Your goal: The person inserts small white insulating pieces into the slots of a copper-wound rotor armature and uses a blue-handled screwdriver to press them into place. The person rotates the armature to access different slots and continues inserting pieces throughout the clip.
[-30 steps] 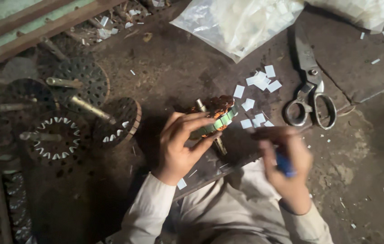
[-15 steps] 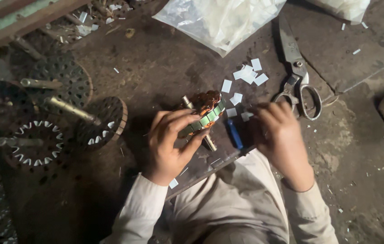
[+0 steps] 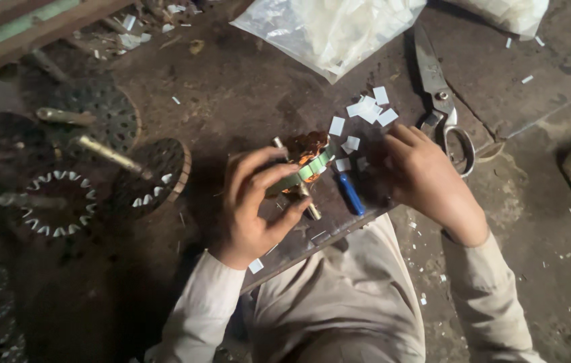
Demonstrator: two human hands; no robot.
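Left hand: my left hand (image 3: 255, 205) sits at the centre of the frame, fingers curled round a small motor armature (image 3: 302, 168) with copper windings and a green band; thumb below, fingertips (image 3: 268, 156) pressed on top.
Armature: tilted, its steel shaft (image 3: 311, 210) pointing down toward me, the copper end up and to the right, held just above the dark work board (image 3: 258, 101).
Right hand: my right hand (image 3: 426, 178) lies right of centre, palm down, fingers half spread and reaching up-left to the white paper slips (image 3: 366, 111); I cannot tell whether the fingertips pinch one.
Blue-handled tool: a blue-handled tool (image 3: 350, 193) rests on the board between my two hands, touching neither.
Scissors: large metal scissors (image 3: 441, 101) lie at upper right, handle loop just beside my right hand.
Plastic bag: a clear plastic bag (image 3: 332, 27) of white pieces sits at top centre.
Rotors: several round slotted rotors (image 3: 154, 176) with shafts lie at the left of the frame.
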